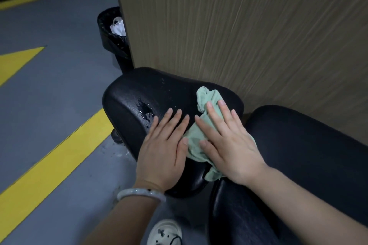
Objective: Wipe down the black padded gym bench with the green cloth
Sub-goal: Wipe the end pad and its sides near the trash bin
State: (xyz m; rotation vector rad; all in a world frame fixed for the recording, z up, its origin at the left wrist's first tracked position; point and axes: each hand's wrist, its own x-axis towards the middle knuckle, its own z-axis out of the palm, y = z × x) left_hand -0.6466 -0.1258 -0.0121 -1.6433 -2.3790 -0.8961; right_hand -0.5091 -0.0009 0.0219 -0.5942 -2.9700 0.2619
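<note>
The black padded bench (139,89) fills the middle, with a seat pad at the centre and a longer pad (298,155) running to the lower right. A small puddle of water (146,110) and droplets lie on the seat pad. My left hand (165,149) rests flat on the seat pad, fingers straight, just left of the cloth. My right hand (229,141) presses flat on the crumpled green cloth (207,95), which lies on the seat pad's right side. Part of the cloth is hidden under that hand.
A wood-grain panel (239,26) stands right behind the bench. A black bin (113,40) with white rubbish stands at its left corner. The grey floor (59,105) has yellow stripes and some wet spots below the seat. My white shoe (165,232) is at the bottom.
</note>
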